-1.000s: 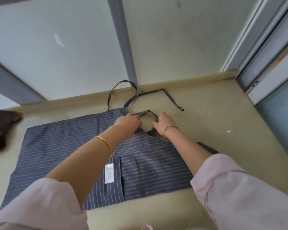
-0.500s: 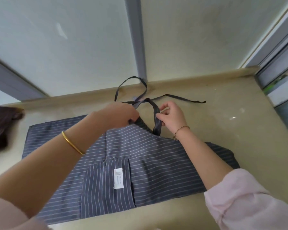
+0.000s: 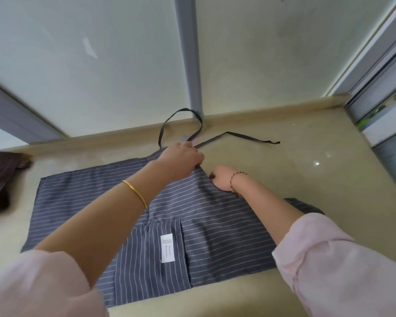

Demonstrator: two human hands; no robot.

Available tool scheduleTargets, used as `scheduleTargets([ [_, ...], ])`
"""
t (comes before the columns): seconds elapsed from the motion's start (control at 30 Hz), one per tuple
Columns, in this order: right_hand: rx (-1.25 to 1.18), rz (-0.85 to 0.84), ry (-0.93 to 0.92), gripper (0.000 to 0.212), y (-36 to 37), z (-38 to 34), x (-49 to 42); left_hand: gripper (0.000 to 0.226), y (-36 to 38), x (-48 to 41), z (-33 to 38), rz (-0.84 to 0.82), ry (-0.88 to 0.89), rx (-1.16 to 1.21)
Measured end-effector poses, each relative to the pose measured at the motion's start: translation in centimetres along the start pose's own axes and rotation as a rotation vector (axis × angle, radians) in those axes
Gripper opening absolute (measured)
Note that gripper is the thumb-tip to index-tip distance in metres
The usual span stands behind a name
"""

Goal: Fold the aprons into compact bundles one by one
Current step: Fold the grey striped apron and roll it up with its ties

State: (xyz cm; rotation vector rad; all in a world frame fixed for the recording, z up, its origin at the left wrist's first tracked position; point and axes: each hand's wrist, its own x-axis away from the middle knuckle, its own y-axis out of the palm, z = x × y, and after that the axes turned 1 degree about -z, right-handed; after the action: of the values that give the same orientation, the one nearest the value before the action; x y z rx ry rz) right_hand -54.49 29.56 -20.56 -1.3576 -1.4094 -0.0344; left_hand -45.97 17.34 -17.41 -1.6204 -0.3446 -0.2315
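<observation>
Striped grey apron (image 3: 128, 202) spread flat on the beige bench (image 3: 306, 184), bib edge toward the wall.
Left hand (image 3: 183, 160) pinches the bib's top corner where the dark straps (image 3: 238, 136) emerge; right hand (image 3: 221, 179) is curled at the bib's side edge, though what it holds cannot be told. For a neat bundle, gather straps inward onto the cloth before folding, keeping edges aligned with the pocket label (image 3: 167, 248).

Left hand (image 3: 183, 160) and right hand (image 3: 221, 178), curled.
</observation>
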Motion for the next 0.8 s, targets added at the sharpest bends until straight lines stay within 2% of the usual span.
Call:
scheduleTargets([
  [0.1, -0.259, 0.102, 0.011, 0.047, 0.1, 1.7, 1.1, 0.026, 1.7, -1.0, 0.2, -0.005, -0.09, -0.014],
  [0.2, -0.389, 0.226, -0.072, 0.047, 1.3, 2.2, 2.2, 0.037, 1.9, -1.8, -0.7, 0.026, -0.197, 0.049],
  [0.3, -0.198, 0.256, -0.064, 0.042, 2.8, 1.9, 1.7, 0.042, 1.5, -2.7, -1.7, 0.021, -0.401, 0.2],
  [0.43, -0.058, 0.36, 0.097, 0.031, 5.0, 1.1, 0.8, 0.04, 1.8, -3.8, -2.5, -0.109, -0.505, 0.165],
  [0.53, -0.018, 0.448, 0.115, 0.024, 5.8, 0.5, 1.1, 0.034, 1.6, -4.0, -2.6, -0.054, -0.523, 0.092],
  [0.6, 0.025, 0.482, 0.114, 0.024, 6.1, 0.4, 1.3, 0.028, 1.3, -4.2, -2.8, 0.013, -0.546, 0.141],
  [0.7, 0.073, 0.523, 0.094, 0.022, 6.7, 0.5, 1.4, 0.033, 1.7, -4.5, -3.6, 0.16, -0.56, 0.38],
  [0.8, 0.1, 0.568, 0.08, 0.023, 7.2, 0.7, 1.5, 0.048, 3.1, -4.1, -3.9, 0.172, -0.457, 0.66],
])
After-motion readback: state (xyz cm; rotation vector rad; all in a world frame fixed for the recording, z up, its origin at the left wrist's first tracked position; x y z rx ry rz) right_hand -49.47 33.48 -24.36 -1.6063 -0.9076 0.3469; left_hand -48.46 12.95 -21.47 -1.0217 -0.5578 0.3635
